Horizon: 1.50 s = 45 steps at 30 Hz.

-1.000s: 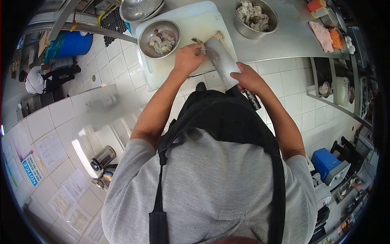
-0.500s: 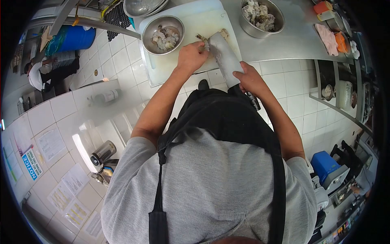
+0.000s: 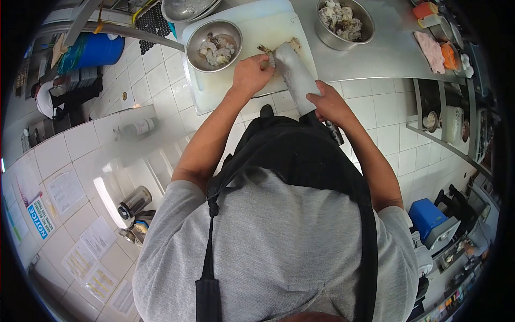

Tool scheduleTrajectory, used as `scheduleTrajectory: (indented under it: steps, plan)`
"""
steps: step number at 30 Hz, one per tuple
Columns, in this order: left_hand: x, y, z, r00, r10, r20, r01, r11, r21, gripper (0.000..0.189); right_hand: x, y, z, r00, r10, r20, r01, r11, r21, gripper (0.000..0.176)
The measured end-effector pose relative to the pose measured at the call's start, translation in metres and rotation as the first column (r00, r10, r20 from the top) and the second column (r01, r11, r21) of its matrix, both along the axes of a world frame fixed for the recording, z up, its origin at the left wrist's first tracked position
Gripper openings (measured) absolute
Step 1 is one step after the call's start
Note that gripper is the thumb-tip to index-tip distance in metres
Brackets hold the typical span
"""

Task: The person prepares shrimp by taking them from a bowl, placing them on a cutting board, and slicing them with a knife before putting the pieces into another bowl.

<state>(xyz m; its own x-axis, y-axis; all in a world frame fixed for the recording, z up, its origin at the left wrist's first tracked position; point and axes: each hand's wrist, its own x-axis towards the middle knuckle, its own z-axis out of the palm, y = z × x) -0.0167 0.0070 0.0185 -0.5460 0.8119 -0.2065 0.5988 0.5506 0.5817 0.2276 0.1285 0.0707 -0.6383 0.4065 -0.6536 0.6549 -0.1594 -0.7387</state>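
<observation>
My L hand (image 3: 252, 75) is closed in a narrow pinch, thumb & fingertips on a shrimp (image 3: 268, 52), which lies over the near part of the cutting board (image 3: 263, 24), right of the bowl. My R hand (image 3: 331, 103) grips a big cleaver (image 3: 296, 75) where blade meets handle, thumb on the blade's face; the dark handle sticks out below, toward my apron (image 3: 306, 155). Blade slants far-left over the board's near right part, broad face up, its far end right by the shrimp & my L fingertips. Can't tell if steel touches shrimp.

Small pale scraps (image 3: 295, 44) sit on the board just beyond the blade tip. Metal bowl (image 3: 192, 47) is on the board's left side, w/ more shrimp (image 3: 217, 51) in it. Deep metal pot (image 3: 335, 44) stands on the steel counter (image 3: 375, 67), right of the board, holding a greyish-white heap (image 3: 340, 21); can't tell exactly what. Stacked bowls (image 3: 188, 8) are at far left, nr the board's corner, & a black mat (image 3: 153, 27) is left of those.

Pink cloth (image 3: 429, 51) is on the counter's right end, orange item (image 3: 449, 56) beside it. Blue barrel (image 3: 104, 51) is well off left, w/ a co-worker (image 3: 51, 99) bending nr it. Blue box (image 3: 427, 217) is down at near right, another person (image 3: 477, 244) partly visible past it.
</observation>
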Motion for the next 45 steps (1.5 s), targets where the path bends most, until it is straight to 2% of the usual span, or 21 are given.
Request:
scheduleTrajectory:
  steps: [9,12,14,18,20,21,23,24,26,30,32,33,35,38,40,41,43,45]
  plan:
    - [-0.002,0.000,-0.003,1.000,-0.027,-0.006,0.027,1.000,-0.007,0.050,-0.018,0.004,-0.007,1.000,0.011,-0.004,-0.011,1.000,0.016,0.038]
    - [0.000,0.000,-0.007,1.000,-0.008,-0.019,0.008,1.000,0.029,0.048,-0.018,0.005,-0.009,1.000,0.015,-0.020,-0.015,1.000,0.023,0.039]
    - [0.002,0.000,-0.004,0.998,0.048,0.033,-0.049,0.998,0.025,0.047,-0.015,0.003,-0.009,0.999,0.021,-0.031,-0.020,0.999,0.028,0.040]
    - [0.001,-0.004,-0.013,0.998,0.054,0.036,-0.057,0.996,0.075,0.045,-0.007,0.000,0.001,0.998,0.054,0.030,-0.055,0.998,0.024,0.044]
    - [-0.001,-0.003,-0.017,0.974,0.117,0.197,-0.129,0.990,0.052,0.044,-0.006,0.000,-0.001,0.999,0.040,0.028,-0.040,0.999,0.003,0.046]
    - [-0.001,-0.002,-0.019,0.974,0.116,0.196,-0.128,0.991,0.050,0.044,-0.009,0.001,-0.006,0.999,0.052,0.012,-0.052,0.999,-0.009,0.048]
    - [-0.002,-0.003,-0.023,0.925,0.199,0.325,-0.213,0.977,0.009,0.045,-0.015,0.001,-0.013,0.998,0.063,-0.007,-0.063,0.998,-0.025,0.050]
    - [0.000,-0.003,-0.023,0.926,0.197,0.322,-0.211,0.978,0.007,0.045,-0.018,0.000,-0.016,0.998,0.058,-0.011,-0.058,0.998,-0.012,0.053]
    - [0.003,-0.002,-0.023,0.843,0.282,0.459,-0.314,0.949,-0.006,0.046,-0.021,0.001,-0.020,0.999,0.050,-0.019,-0.050,0.999,0.000,0.057]
    - [0.009,0.000,-0.029,0.783,0.339,0.522,-0.392,0.920,-0.009,0.047,-0.025,0.001,-0.027,0.998,0.055,-0.016,-0.055,0.998,0.016,0.062]
    - [0.014,0.002,-0.029,0.629,0.384,0.676,-0.517,0.856,-0.006,0.046,-0.027,0.000,-0.029,0.999,0.045,-0.020,-0.045,0.999,0.008,0.062]
    - [0.016,0.002,-0.027,0.631,0.385,0.674,-0.515,0.857,-0.007,0.046,-0.029,-0.001,-0.029,0.999,0.030,-0.020,-0.030,1.000,0.010,0.061]
    - [0.019,0.003,-0.022,0.530,0.435,0.728,-0.573,0.816,-0.070,0.046,-0.032,-0.004,-0.028,1.000,0.012,-0.020,-0.011,1.000,0.011,0.060]
    - [0.021,0.007,-0.020,0.566,0.457,0.686,-0.574,0.816,-0.069,0.045,-0.030,-0.006,-0.030,1.000,0.020,0.016,-0.022,0.996,0.085,0.053]
    - [0.018,0.007,-0.025,0.604,0.428,0.672,-0.542,0.839,-0.046,0.045,-0.028,-0.009,-0.045,0.996,0.087,-0.010,-0.079,0.941,0.330,0.046]
    - [0.016,0.006,-0.027,0.642,0.401,0.654,-0.512,0.858,-0.023,0.045,-0.024,-0.006,-0.052,0.996,0.087,-0.009,-0.079,0.941,0.331,0.046]
    - [0.017,0.007,-0.026,0.665,0.394,0.634,-0.501,0.865,-0.012,0.045,-0.019,-0.004,-0.049,0.997,0.076,-0.005,-0.065,0.883,0.465,0.042]
    - [0.018,0.008,-0.026,0.688,0.384,0.616,-0.488,0.873,0.001,0.046,-0.015,-0.001,-0.047,0.996,0.084,-0.008,-0.070,0.878,0.473,0.043]
